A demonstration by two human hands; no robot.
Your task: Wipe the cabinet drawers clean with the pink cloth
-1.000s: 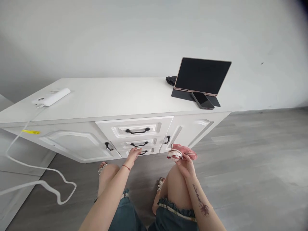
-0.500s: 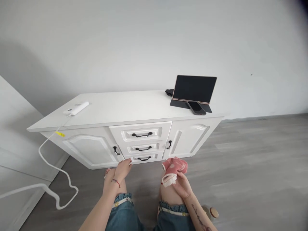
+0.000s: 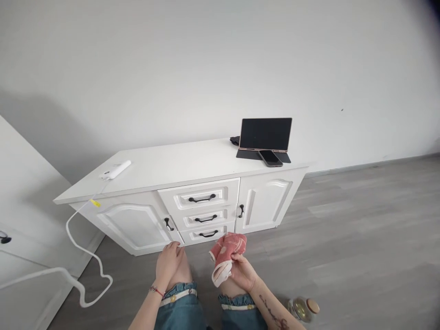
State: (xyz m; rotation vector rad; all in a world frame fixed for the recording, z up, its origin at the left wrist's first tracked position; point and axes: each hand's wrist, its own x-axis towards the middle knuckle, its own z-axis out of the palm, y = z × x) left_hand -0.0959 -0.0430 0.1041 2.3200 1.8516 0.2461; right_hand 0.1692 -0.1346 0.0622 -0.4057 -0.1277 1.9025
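Red-and-white cloth (image 3: 227,256) bunched over the right knee (image 3: 229,289), cannot tell whether touching, with drawers (image 3: 189,237) just beyond. Pinched in the right hand (image 3: 244,274) between thumb and fingers, pale-edged fold hanging free toward the left. For a surer hold, gather that fold into the palm, with pinch light enough to turn the fabric without crushing it. Left hand (image 3: 168,260) laid at the left knee (image 3: 185,266), fingers together and loosely bent, nothing seen in its grasp; best kept relaxed, ready to steady the loose edge. Mind the black handles (image 3: 205,218), likely snags for fabric. Farther off, on the cabinet (image 3: 172,165), a propped tablet (image 3: 265,134) and phone (image 3: 270,158). White cord (image 3: 99,263) looping down at the left. Lidded jar (image 3: 302,309) near the right forearm (image 3: 271,309): avoid wide elbow swings.
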